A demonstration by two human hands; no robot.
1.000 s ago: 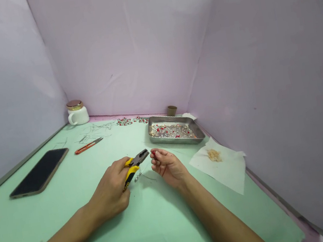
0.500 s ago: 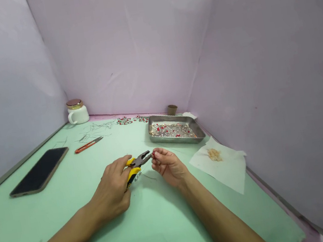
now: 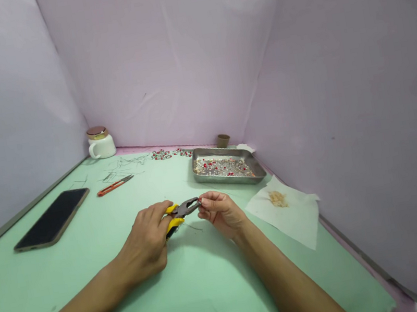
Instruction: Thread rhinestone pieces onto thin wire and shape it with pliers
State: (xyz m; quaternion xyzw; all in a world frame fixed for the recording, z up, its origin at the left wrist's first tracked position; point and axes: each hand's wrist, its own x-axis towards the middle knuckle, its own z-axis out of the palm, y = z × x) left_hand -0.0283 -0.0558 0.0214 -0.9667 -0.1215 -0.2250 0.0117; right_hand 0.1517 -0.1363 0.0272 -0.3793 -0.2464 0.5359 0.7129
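Note:
My left hand [image 3: 147,242] is wrapped round the yellow handles of a pair of pliers [image 3: 182,211], whose dark jaws point right. My right hand [image 3: 222,213] is pinched right at the jaw tips, holding a small piece that I cannot make out; the jaws touch or nearly touch its fingertips. Both hands hover low over the green table [image 3: 199,294]. A thin wire [image 3: 193,227] lies on the table under the pliers.
A metal tray [image 3: 200,179] of red and silver beads sits behind the hands. White paper [image 3: 297,216] with a tan pile lies to the right. A phone [image 3: 52,218], orange snips [image 3: 114,185], loose wires, a white mug [image 3: 100,143] and a small cup [image 3: 223,140] stand farther off. Lilac walls enclose the table.
The pliers' jaws have swung right and down to meet my right fingertips, and the right hand's fingers have closed into a pinch at the jaws.

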